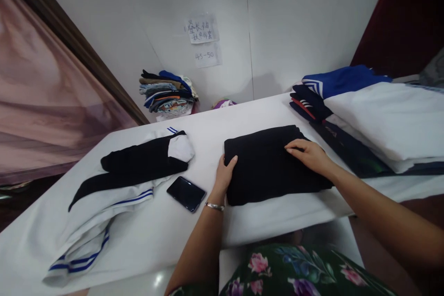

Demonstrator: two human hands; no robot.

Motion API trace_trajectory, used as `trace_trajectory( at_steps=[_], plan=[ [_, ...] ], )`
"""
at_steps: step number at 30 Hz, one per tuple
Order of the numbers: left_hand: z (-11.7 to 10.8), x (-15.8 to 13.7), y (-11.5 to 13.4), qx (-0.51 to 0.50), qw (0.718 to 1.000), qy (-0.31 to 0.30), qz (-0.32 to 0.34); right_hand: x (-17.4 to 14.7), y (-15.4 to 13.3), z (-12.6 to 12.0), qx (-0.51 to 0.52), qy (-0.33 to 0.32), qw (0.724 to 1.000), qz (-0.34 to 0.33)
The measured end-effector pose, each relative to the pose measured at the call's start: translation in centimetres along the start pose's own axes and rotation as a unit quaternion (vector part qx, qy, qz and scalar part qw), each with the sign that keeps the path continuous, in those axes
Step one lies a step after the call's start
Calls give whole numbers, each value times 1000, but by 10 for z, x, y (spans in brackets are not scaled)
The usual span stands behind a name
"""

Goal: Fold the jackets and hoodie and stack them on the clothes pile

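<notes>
Pale wall [294,23] panels back a white table [152,236] in the head view. On it, the left hand [225,176] grasps a folded black garment [260,166] at nine o'clock; the right hand [310,155] touches its top towards two, whether pinching I cannot tell. A smartphone [186,193] lies at the garment's eight o'clock.

The single head-worn view looks forward and down from close above the bench [204,148], facing the wall [284,27].

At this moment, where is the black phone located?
In the head view, the black phone lies left of centre on the white table, between the person's left hand and the blue-striped white garment.
</notes>
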State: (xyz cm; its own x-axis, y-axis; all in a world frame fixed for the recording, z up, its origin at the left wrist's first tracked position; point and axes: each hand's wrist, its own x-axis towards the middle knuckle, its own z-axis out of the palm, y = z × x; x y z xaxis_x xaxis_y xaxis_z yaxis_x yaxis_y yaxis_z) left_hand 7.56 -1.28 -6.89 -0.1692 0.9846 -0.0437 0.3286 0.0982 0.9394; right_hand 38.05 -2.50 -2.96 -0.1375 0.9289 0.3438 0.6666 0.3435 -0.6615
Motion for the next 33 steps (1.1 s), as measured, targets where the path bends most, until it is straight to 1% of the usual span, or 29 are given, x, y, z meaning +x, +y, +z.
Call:
trace_trajectory(
  at_steps=[3, 7, 12, 17, 19, 22, 26, 29, 33],
  plan=[
    [0, 0, -1, -10, 1000, 2, -3, -1, -9, 11, -42, -27, 998, -30],
    [1, -2, -2, -30, 1000, -1, -7, -1, -4, 22, -93, -61, 994, -16],
    [0, -3, 0, -24, 1000, 0, -3, -4, 3, 29, -110, -65, 992, -9],
    [-1, -4, 0, -35, 999, -4, -1, -5, 1, 32, -137, -74, 988, -13],
    [-1, -3, -3, -45, 999, -2, 2, -6, 1, 34, -143, -68, 987, -10],
    [-1, -1, -6, -64, 998, -2, 3, -8, 5, 36, -112, -32, 993, 12],
    [0, 0, -7, -76, 997, -1, 1, -11, 12, 36, -6, 34, 996, 80],
    [0, 0, -7, -78, 997, -4, 1, -12, 14, 34, 34, 32, 995, 92],
    [0, -1, -7, -70, 998, -4, 5, -14, 11, 33, 10, 4, 999, 49]
  ],
)
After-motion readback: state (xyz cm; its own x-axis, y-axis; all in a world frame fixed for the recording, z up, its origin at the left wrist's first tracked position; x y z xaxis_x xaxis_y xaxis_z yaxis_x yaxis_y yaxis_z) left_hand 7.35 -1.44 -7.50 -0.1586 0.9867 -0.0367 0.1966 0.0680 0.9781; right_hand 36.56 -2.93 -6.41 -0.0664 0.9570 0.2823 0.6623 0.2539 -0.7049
